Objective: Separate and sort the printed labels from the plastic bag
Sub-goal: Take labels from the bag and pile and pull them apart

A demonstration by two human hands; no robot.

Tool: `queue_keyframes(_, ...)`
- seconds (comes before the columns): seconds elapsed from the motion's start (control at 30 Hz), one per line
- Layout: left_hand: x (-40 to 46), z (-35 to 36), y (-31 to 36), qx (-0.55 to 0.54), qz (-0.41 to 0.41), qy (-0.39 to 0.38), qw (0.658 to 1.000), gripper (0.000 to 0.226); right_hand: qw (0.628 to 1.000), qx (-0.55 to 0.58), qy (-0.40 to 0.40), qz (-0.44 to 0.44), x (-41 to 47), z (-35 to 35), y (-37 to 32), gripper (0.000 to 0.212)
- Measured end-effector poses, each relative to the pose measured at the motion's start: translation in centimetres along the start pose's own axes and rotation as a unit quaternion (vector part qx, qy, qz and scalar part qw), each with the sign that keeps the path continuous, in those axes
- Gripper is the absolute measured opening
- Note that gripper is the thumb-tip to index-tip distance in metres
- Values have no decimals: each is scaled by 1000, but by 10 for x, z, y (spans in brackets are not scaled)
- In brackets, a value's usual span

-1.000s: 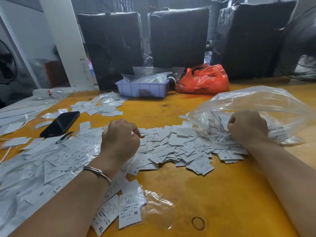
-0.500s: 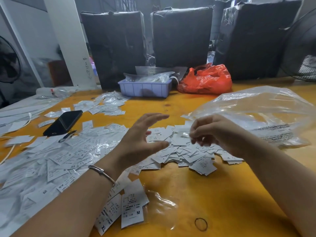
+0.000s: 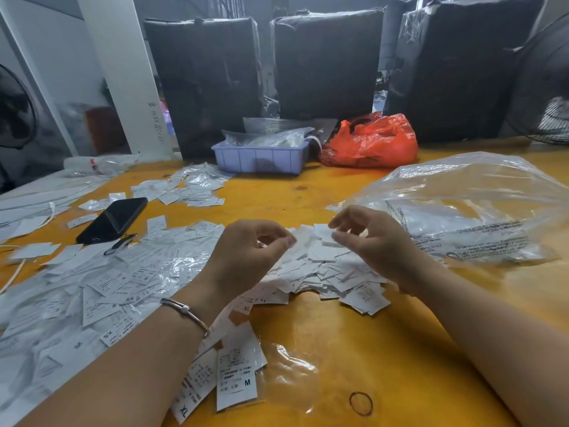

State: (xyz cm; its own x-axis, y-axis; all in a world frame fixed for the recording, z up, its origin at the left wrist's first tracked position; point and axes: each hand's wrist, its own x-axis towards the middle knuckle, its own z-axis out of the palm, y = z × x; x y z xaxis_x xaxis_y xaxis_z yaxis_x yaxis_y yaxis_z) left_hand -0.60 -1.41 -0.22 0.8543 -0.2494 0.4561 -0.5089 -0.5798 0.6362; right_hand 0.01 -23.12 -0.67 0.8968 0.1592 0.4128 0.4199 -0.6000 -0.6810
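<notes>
Hovering over the loose labels (image 3: 323, 266), the left hand (image 3: 249, 257) and right hand (image 3: 378, 241) curl, fingertips pinching blurred slips. The plastic bag (image 3: 462, 208) lies beyond the right hand; a fumble could mix sizes.

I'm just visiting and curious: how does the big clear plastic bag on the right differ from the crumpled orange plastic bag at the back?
The big clear plastic bag is see-through with black print; the crumpled orange plastic bag is opaque. The clear one lies near the right hand, mouth toward the heap of small white printed labels; the orange one sits bunched beside the lilac plastic tray. The clear bag is larger. Both rest on the yellow wooden table.
</notes>
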Motion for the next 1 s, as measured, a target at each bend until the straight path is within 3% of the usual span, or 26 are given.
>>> queue_keyframes(0.07,0,-2,-2,-7,-22,26,999,8,992,-121,-27,-24,1,1,7,27)
queue_keyframes(0.13,0,-3,-3,-24,-48,33,998,6,982,-171,-71,-29,2,6,10,37)
queue_keyframes(0.27,0,-5,-7,-74,-92,22,993,4,974,-209,-60,-66,3,12,10,25)
queue_keyframes(0.53,2,-3,-8,-93,-119,39,988,5,986,-137,-26,-97,1,11,3,11)
queue_keyframes(0.77,2,-6,-4,-173,-167,10,971,5,997,75,-3,23,-1,-4,-1,16)
queue_keyframes(1.0,2,-5,-2,-174,-159,5,972,4,995,75,-24,60,-3,-7,-6,10)
